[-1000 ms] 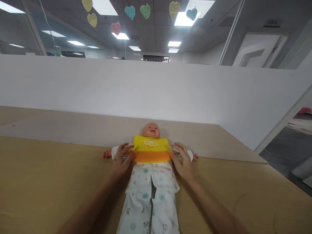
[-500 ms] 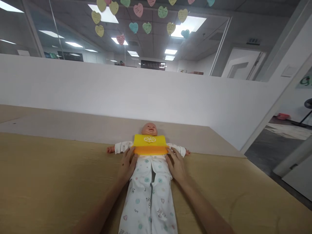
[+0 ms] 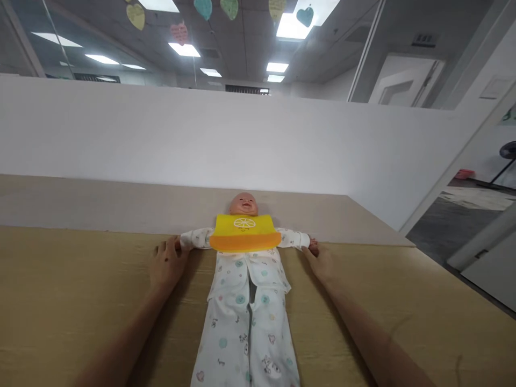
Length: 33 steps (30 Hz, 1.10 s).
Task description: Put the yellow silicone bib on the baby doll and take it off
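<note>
A baby doll (image 3: 250,317) in white patterned clothes lies face up, its head away from me and its arms stretched out sideways. Over its chest lies a yellow bib (image 3: 262,226) with an orange lower edge and a white citrus-slice print. My left hand (image 3: 168,266) is closed around the doll's hand at the left, which its fingers mostly cover. At the other side, my right hand (image 3: 322,263) grips the doll's hand (image 3: 313,245) just past the sleeve cuff, thumb and fingers around it.
The doll rests on a wooden table (image 3: 80,301) with a greyish strip (image 3: 100,207) along its far side. Behind stands a white low wall (image 3: 201,140) with glass above, bearing heart-shaped notes (image 3: 202,8). A doorway opens at the right, past the table's edge.
Both my hands have left the bib's lower corners and moved outward to the doll's hands. The bib stays on the chest. The view has tilted down slightly.
</note>
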Each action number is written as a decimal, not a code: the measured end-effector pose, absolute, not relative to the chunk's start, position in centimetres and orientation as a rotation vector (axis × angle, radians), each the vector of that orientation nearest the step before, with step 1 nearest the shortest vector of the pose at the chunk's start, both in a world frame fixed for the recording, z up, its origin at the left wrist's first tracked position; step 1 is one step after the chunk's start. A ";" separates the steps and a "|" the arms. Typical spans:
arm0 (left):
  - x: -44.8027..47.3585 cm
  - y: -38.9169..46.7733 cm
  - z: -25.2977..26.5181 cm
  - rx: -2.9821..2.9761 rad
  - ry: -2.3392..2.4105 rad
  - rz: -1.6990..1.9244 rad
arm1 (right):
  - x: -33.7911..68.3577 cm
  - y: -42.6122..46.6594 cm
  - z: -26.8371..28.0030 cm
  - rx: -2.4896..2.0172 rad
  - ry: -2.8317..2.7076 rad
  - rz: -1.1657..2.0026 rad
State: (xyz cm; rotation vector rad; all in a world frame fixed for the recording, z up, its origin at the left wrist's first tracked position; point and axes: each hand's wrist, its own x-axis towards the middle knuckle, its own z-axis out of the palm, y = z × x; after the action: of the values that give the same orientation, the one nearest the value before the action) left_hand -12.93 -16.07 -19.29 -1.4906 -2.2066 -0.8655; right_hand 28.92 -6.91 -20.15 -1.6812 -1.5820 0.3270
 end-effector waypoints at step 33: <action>-11.3 -13.8 -17.4 -1.650 -2.135 -1.512 | 22.4 -4.2 -15.6 -1.199 -1.306 0.672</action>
State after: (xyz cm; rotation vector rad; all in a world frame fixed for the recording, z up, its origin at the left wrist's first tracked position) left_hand -11.32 -13.76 -17.41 -1.6505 -2.1349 -1.5119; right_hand 22.39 -4.17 -15.62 -1.1994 -1.3064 0.6721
